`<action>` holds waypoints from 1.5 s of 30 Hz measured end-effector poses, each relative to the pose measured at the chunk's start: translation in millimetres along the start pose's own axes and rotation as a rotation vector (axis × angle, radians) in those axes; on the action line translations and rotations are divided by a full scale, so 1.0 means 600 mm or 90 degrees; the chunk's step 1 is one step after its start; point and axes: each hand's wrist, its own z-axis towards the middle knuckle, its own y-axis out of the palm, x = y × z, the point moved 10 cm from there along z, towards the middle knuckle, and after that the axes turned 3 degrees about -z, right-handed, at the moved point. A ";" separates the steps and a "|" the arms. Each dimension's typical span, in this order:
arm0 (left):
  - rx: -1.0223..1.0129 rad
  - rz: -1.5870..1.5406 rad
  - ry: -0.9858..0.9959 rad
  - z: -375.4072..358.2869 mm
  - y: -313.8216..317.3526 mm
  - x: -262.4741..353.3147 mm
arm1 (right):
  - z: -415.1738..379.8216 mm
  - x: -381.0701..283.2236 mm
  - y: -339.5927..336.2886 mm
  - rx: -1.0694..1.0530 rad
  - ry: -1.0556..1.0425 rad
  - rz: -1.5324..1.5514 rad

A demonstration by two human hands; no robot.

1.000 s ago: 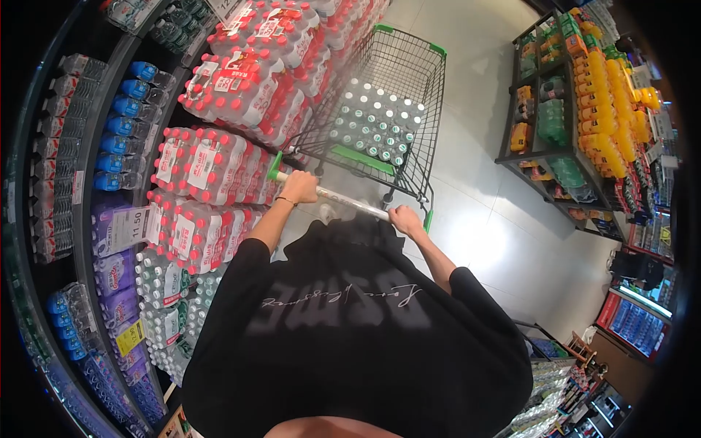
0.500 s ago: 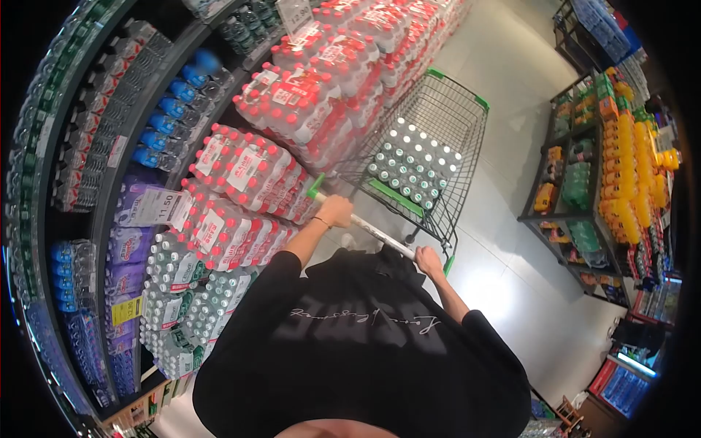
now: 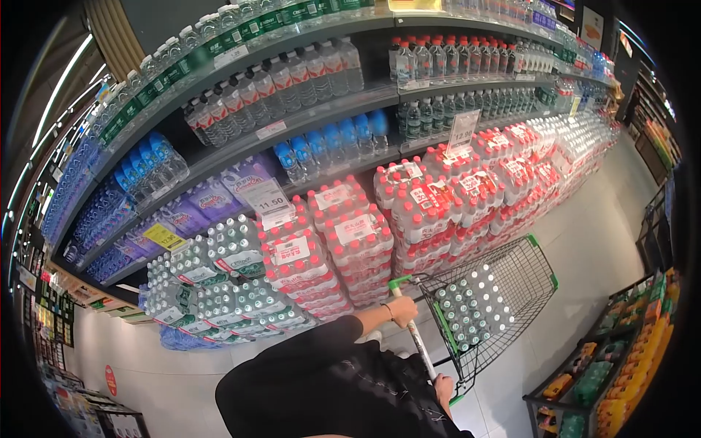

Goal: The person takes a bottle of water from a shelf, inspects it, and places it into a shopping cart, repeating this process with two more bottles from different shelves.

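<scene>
My left hand [image 3: 402, 312] is wrapped round the pale handlebar [image 3: 421, 347] of a shopping cart, close to its green end. Lower down the same bar, my right hand [image 3: 443, 387] is closed on it near the other end. The wire shopping cart [image 3: 539, 286] has green corner pieces. Inside its basket, against the handle side, stand packs of clear bottles [image 3: 475, 310] with white caps.
Shrink-wrapped packs of red-capped bottles [image 3: 427, 208] are stacked beside the cart, below shelves of bottled water [image 3: 274, 84]. White-capped packs [image 3: 234, 252] stand to the left. A rack of orange and green drinks [image 3: 606, 365] is at right. Tiled floor [image 3: 577, 270] lies between.
My view has swung left and up, so the shelves now fill the upper half. Both hands remain on the handlebar, and the cart appears farther right and lower in the picture.
</scene>
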 end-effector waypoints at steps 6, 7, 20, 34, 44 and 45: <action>-0.005 0.001 -0.008 -0.006 -0.004 -0.001 | 0.010 0.008 0.011 -0.020 -0.004 0.009; 0.011 -0.012 -0.020 -0.011 -0.015 0.000 | 0.009 0.010 0.008 -0.012 0.022 0.014; 0.043 -0.010 0.005 -0.007 -0.001 0.004 | -0.005 -0.017 -0.011 -0.059 0.012 0.106; -0.035 0.009 0.015 0.012 0.028 -0.007 | 0.017 0.028 0.055 -0.128 -0.021 0.079; -0.014 0.023 0.007 0.007 0.004 0.001 | -0.004 -0.002 0.009 -0.096 0.044 0.087; -0.017 0.024 0.007 0.007 0.008 -0.001 | -0.007 -0.004 0.008 -0.109 0.045 0.080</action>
